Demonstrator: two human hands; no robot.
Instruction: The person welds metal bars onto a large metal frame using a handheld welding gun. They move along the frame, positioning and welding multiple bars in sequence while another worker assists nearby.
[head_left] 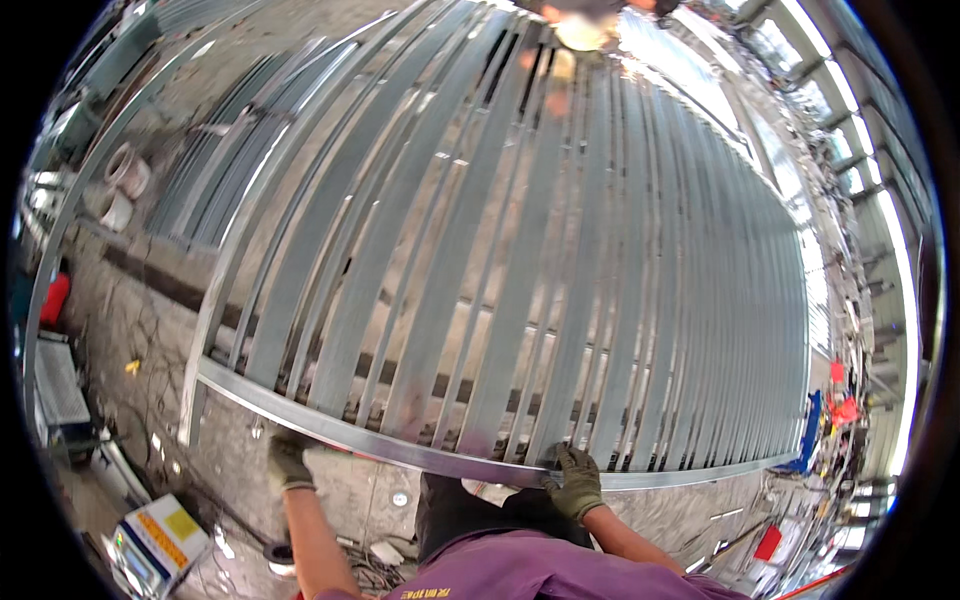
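Observation:
A large frame of galvanized metal slats point(440, 330) lies before me, its slats running away from me. Along its near end goes a shiny metal rail point(330, 420). My right hand point(577, 485), in a green work glove, is closed over this rail, with the fingers reaching onto the slat ends. My left hand point(289, 462), also gloved, hangs just on the near side of the rail toward the left corner. Its fingers are blurred and partly hidden, so I cannot make out a grip.
At the far end a bright glow with sparks point(628, 68) shows beside another person, mostly cut off. More metal profiles point(235, 150) lie at the left. A white and yellow machine point(158, 545) stands at the lower left, near cables and a pale bucket point(116, 211).

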